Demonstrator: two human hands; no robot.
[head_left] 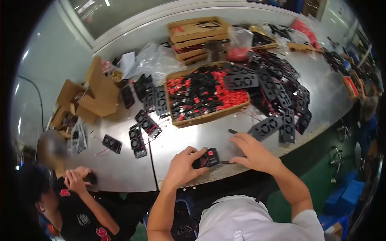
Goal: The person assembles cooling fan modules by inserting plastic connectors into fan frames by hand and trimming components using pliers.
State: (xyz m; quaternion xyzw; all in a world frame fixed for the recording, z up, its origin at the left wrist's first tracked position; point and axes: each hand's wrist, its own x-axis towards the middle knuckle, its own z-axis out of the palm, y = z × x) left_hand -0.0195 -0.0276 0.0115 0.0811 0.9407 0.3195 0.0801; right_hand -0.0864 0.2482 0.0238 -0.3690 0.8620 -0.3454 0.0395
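My left hand (185, 166) is at the near edge of the metal table, its fingers and thumb around one end of a small black fan unit (210, 159). A red piece and red wire show on top of that unit. To the right, my right hand (254, 153) is low over the table with thumb and fingers apart. Two thin dark pieces lie by it, one dark rod (233, 131) past the fingertips and another dark rod (227, 162) by the thumb. Whether they belong to one tool, I cannot tell.
A cardboard tray (209, 119) of red and black small parts stands ahead. Black fan panels (267, 127) are piled right of it; several fan units (137, 140) lie left. An open carton (98, 98) stands at far left. A co-worker's hands (76, 179) are at the lower left.
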